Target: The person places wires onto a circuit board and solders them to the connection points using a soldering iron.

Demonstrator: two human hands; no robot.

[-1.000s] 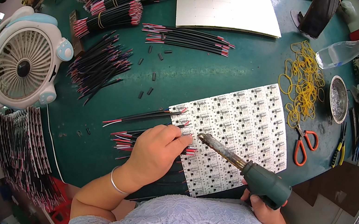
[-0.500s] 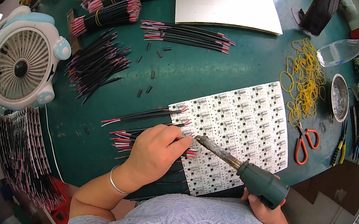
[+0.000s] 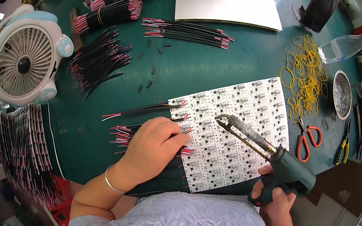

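Observation:
My right hand grips a dark green soldering gun by its handle, with the metal tip raised over a white circuit board panel and pointing left. The panel lies tilted on the bench and carries rows of small black parts. At its left edge my left hand is closed on several black wires, whose red and white stripped ends stick out past the fingertips. Other black wires reach the panel's left edge, their red strands on the board. The palm hides part of the wires below it.
Loose black wires and banded bundles lie far left, beside a white fan. A white board is at the back. To the right are yellow rubber bands, a metal bowl, orange-handled cutters and a bottle.
The soldering gun has moved right and turned, its tip going from beside my left fingertips to above the panel's middle. My left hand has stayed almost in place at the panel's edge.

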